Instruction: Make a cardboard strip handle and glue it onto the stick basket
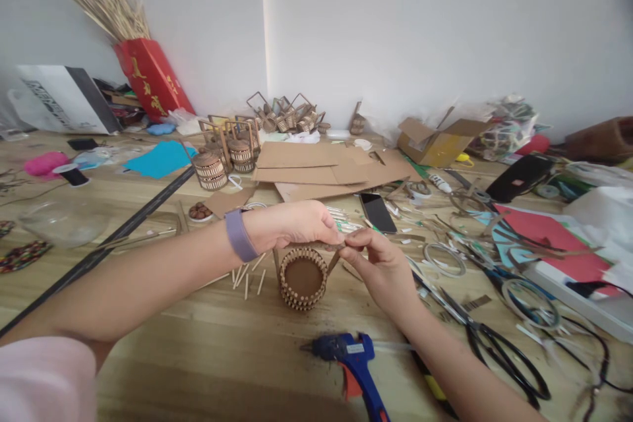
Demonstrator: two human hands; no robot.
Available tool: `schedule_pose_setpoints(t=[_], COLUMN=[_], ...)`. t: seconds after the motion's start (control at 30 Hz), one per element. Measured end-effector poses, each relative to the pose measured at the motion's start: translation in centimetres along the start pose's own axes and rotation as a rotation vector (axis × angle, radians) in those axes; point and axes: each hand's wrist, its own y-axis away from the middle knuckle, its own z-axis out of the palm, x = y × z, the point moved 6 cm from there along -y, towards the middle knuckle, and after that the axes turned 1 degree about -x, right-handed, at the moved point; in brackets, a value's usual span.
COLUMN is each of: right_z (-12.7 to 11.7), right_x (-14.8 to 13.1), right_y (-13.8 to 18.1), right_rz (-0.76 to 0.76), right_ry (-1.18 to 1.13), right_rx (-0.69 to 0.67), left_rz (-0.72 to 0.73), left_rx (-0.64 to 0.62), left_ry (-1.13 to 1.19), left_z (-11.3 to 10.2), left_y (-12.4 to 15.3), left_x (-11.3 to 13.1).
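A small round basket (303, 279) of short stick pieces with a brown base stands upright on the wooden table. A brown cardboard strip handle (333, 262) rises at its side, and part of it is hidden behind my hands. My left hand (309, 224) reaches across above the basket, its fingertips pinched at the handle's upper right corner. Meeting it there, my right hand (383, 267) pinches the same strip between thumb and fingers. A blue glue gun (349, 356) lies on the table in front of the basket. Loose sticks (247, 280) are scattered to the basket's left.
Large black-handled scissors (494, 343) lie at right, among tape rolls (529, 303) and paper strips. Behind my hands are cardboard sheets (306, 158) and a black phone (378, 212). Several finished lidded baskets (210, 168) stand back left. A cardboard box (438, 145) sits back right.
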Motion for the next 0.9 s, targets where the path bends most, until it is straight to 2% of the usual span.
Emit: schedule_pose_setpoints(t=[0.43,0.57,0.63,0.67,0.77,0.83,0.9], right_z=[-0.3,-0.3,-0.3,-0.2,-0.3,-0.6,-1.1], right_x=[-2.8,-2.9,-2.7,-2.7,-2.8,-2.5,-1.2], right_y=[-0.3,0.0,0.2,0.2,0.3,0.3,0.5], right_rz=[-0.255,-0.278,-0.272,-0.267,-0.247,-0.208,-0.116], right_ry=[0.343,0.416,0.441,0.466,0.577,0.627,0.685], right_rx=[-0.046,-0.038,-0.033,-0.033,-0.041,-0.042,-0.055], left_rz=[-0.006,0.084,0.114,0.128,0.201,0.209,0.137], left_rx=[-0.001,-0.006,0.079,0.16,0.478,0.635,0.724], left_ry=[-0.02,-0.227,-0.37,-0.421,-0.504,-0.588,-0.665], left_z=[0.2,-0.2,-1.4,-2.4,-6.5,-9.1,-11.3], left_y=[-0.5,-0.1,0.7,1.4,4.9,8.1,11.6], left_x=[-0.2,0.3,0.7,0.9,1.3,0.4,-2.1])
